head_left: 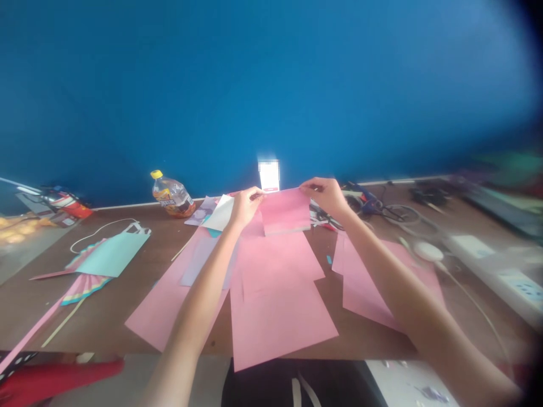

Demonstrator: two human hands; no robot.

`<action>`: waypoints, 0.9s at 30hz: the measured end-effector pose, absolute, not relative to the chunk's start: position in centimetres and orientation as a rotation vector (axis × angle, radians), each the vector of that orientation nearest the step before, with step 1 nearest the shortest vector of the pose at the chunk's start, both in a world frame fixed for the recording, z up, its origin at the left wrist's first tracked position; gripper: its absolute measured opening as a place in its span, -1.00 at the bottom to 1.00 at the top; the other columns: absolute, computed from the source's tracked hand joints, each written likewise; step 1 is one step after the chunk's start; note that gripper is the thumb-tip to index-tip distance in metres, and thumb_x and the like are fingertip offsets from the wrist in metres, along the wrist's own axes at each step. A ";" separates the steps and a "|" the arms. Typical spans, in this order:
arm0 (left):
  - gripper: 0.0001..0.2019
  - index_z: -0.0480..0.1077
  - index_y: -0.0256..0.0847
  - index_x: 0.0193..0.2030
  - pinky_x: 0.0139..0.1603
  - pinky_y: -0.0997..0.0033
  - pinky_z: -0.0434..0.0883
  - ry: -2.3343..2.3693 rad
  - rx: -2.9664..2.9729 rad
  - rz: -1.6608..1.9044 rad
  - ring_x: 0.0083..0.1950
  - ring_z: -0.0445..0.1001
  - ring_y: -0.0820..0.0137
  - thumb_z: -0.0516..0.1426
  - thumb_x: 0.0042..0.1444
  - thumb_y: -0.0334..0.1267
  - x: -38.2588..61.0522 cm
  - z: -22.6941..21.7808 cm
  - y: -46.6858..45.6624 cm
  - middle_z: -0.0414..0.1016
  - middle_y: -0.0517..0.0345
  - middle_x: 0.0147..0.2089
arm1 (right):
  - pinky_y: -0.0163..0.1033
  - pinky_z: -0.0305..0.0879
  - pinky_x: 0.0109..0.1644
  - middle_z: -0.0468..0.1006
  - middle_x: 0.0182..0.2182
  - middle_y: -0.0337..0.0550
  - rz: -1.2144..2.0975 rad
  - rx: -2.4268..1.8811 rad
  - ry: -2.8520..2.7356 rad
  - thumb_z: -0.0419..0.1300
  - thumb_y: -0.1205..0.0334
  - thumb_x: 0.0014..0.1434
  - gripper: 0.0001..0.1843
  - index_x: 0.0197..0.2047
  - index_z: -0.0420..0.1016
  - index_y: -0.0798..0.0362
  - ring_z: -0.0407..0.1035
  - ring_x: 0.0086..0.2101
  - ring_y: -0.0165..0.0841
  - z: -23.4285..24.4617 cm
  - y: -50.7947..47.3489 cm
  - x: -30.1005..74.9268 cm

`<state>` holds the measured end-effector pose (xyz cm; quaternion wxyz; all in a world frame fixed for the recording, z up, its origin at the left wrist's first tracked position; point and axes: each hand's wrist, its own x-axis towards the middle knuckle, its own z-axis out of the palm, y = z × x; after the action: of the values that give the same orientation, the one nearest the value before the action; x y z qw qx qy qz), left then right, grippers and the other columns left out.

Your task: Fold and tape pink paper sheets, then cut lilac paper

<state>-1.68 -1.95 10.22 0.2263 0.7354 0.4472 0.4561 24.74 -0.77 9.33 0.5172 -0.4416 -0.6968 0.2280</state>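
Note:
Both my arms reach forward over a brown table (106,305). My left hand (245,204) pinches the top left corner of a small pink paper sheet (285,211), and my right hand (326,195) pinches its top right corner. The sheet is held up slightly above larger pink sheets (275,299) that lie spread on the table under my arms. A white and lilac paper (216,213) lies just left of my left hand.
A plastic bottle (172,195) with a yellow cap lies at the back by the blue wall. A light blue paper with a folded fan (108,257) lies left. Scissors and cables (373,206) lie behind my right hand. More pink paper (369,282) is on the right.

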 end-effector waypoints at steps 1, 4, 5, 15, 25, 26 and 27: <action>-0.75 0.52 -0.21 -0.21 -0.31 0.40 0.43 1.229 2.023 1.222 -0.27 0.50 0.33 0.16 0.17 -0.08 -1.8 10.2 -1.9 0.57 0.06 -0.22 | -0.19 0.31 -0.29 0.62 -0.36 -0.11 0.556 -1.054 -1.672 0.27 -0.01 0.09 -0.70 -0.29 0.65 0.05 0.40 -0.38 -0.29 9.4 -0.8 24.8; -0.71 0.51 -0.20 -0.13 -0.36 0.42 0.42 1.195 2.015 1.147 -0.30 0.49 0.35 0.17 0.16 -0.05 -2.1 10.3 -1.7 0.58 0.07 -0.22 | -0.17 0.33 -0.27 0.62 -0.34 -0.11 0.597 -1.039 -1.665 0.29 -0.02 0.07 -0.70 -0.30 0.64 0.04 0.42 -0.35 -0.26 9.7 -1.0 24.9; -0.70 0.50 -0.20 -0.11 -0.36 0.43 0.42 1.184 2.001 1.142 -0.32 0.48 0.37 0.17 0.16 -0.03 -2.1 10.3 -1.7 0.57 0.08 -0.24 | -0.17 0.33 -0.27 0.62 -0.34 -0.11 0.618 -1.034 -1.660 0.29 -0.03 0.07 -0.70 -0.31 0.63 0.04 0.43 -0.34 -0.26 9.9 -1.1 24.9; -0.62 0.45 -0.12 -0.12 -0.71 0.55 0.13 1.175 1.652 1.132 -0.65 0.24 0.60 0.18 0.11 0.12 -1.9 10.6 -2.3 0.45 0.19 -0.36 | -0.33 0.05 -0.54 0.45 -0.58 -0.25 0.848 -1.041 -1.541 0.33 -0.06 0.05 -0.65 -0.27 0.56 0.07 0.18 -0.59 -0.47 10.4 -1.9 24.6; -0.69 0.49 -0.11 -0.07 -0.68 0.60 0.17 0.964 1.390 1.211 -0.54 0.37 0.56 0.27 0.06 -0.09 -2.0 11.3 -2.6 0.48 0.16 -0.32 | -0.30 0.30 -0.32 0.58 -0.39 -0.22 1.162 -0.807 -1.238 0.40 0.20 -0.10 -0.79 -0.32 0.64 0.02 0.38 -0.41 -0.42 10.4 -1.5 24.6; -0.71 0.49 -0.12 -0.09 -0.66 0.60 0.19 0.942 1.366 1.218 -0.52 0.38 0.54 0.27 0.05 -0.12 -2.0 11.4 -2.6 0.48 0.16 -0.33 | -0.30 0.30 -0.33 0.58 -0.40 -0.22 1.175 -0.800 -1.222 0.39 0.23 -0.10 -0.82 -0.34 0.64 0.02 0.38 -0.41 -0.42 10.4 -1.5 24.5; -0.73 0.49 -0.12 -0.11 -0.66 0.59 0.19 0.924 1.346 1.220 -0.52 0.38 0.53 0.26 0.05 -0.14 -2.0 11.4 -2.6 0.48 0.17 -0.34 | -0.31 0.29 -0.34 0.57 -0.42 -0.22 1.186 -0.792 -1.209 0.37 0.24 -0.10 -0.85 -0.36 0.64 0.02 0.37 -0.43 -0.43 10.5 -1.5 24.5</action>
<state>-2.03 -2.55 11.37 0.5242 0.5625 0.3859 0.5099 24.48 -1.54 10.46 0.5940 -0.3409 -0.5203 0.5102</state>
